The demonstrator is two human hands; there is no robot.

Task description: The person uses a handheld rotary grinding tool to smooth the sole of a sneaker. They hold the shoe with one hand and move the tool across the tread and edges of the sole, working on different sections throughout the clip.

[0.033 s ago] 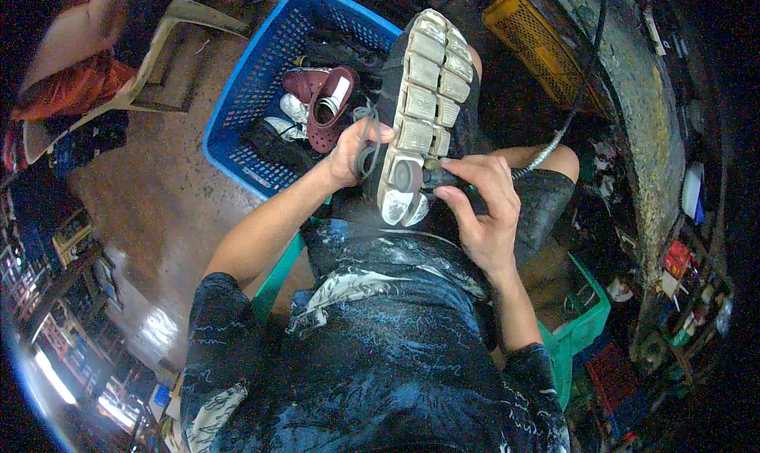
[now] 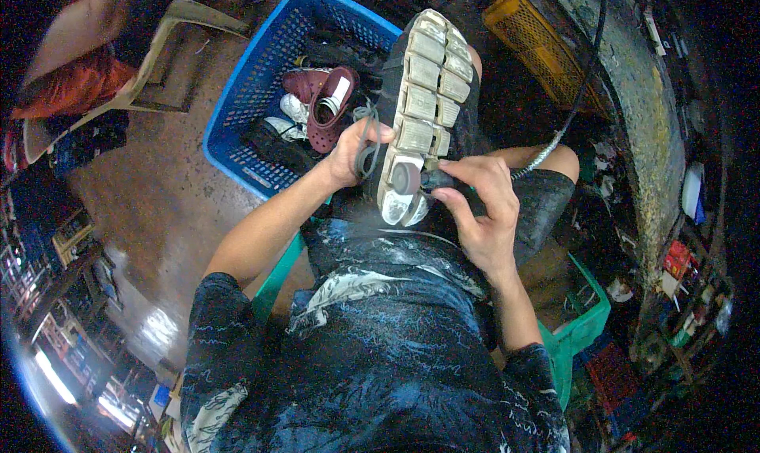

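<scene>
My left hand (image 2: 356, 152) is closed on a dark shoe (image 2: 423, 97) with dangling laces, its segmented off-white sole turned up toward me above my lap. My right hand (image 2: 487, 207) pinches a small dark rotary tool (image 2: 435, 180). The tool’s round grey wheel (image 2: 405, 177) lies against the whitish heel end of the sole. A black cord (image 2: 546, 154), partly wrapped in silvery material, runs from behind that hand up to the top right.
A blue basket (image 2: 229, 132) with shoes and maroon clogs stands beyond my left hand. A yellow crate (image 2: 522, 33) is at top right beside a stained ledge (image 2: 657, 176). Green plastic (image 2: 578, 334) is beneath me. Another person’s arm (image 2: 79, 37) and a pale chair (image 2: 162, 37) are upper left.
The tool’s grey wheel looks very slightly shifted and darker on the heel. My hands, the shoe and the surroundings show no visible movement.
</scene>
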